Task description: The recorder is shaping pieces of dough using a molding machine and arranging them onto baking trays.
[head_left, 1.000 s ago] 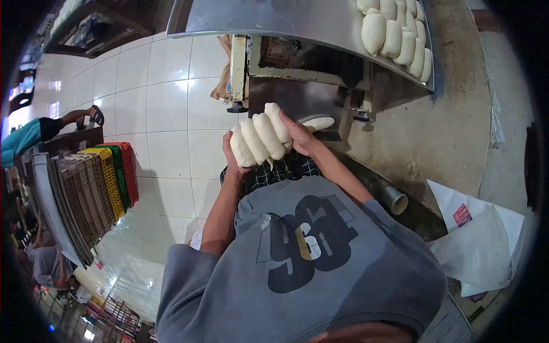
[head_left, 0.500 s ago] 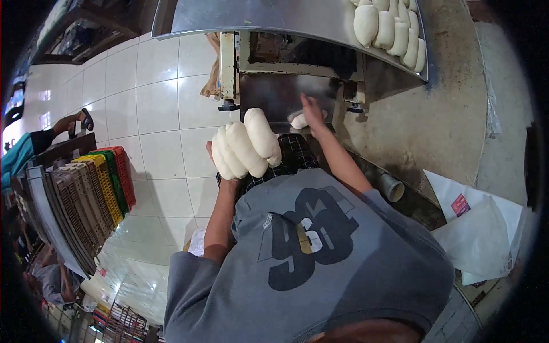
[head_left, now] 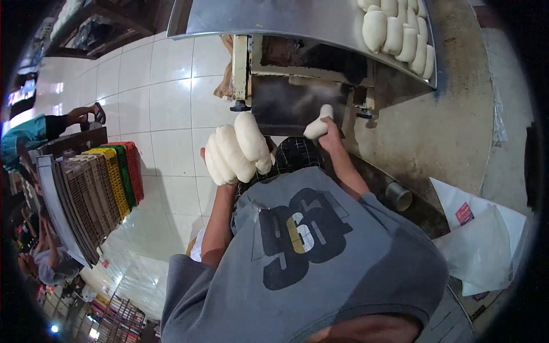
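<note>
Several pale, smooth dough rolls (head_left: 225, 153) lie side by side, stacked on my left hand (head_left: 203, 153), which is mostly hidden beneath them. Only a fingertip and the wrist show there. A single dough roll (head_left: 318, 123) is in my right hand (head_left: 330, 136), its fingers closed round it and its far end pointing up and away. That roll is just above the near edge of a dark metal plate (head_left: 291, 103) on the machine in front of me.
Beyond the plate stands a metal table (head_left: 269, 20), with more dough rolls (head_left: 394, 35) in rows at its right end. Stacked coloured crates (head_left: 117, 177) are at the left, near another person's leg (head_left: 83, 114). A white plastic bag (head_left: 477, 246) lies at the right, by a pipe (head_left: 398, 196).
My right hand has lifted the dough roll off the plate and drawn it nearer and slightly right. My left hand still carries its rolls, shifted slightly left in view.
</note>
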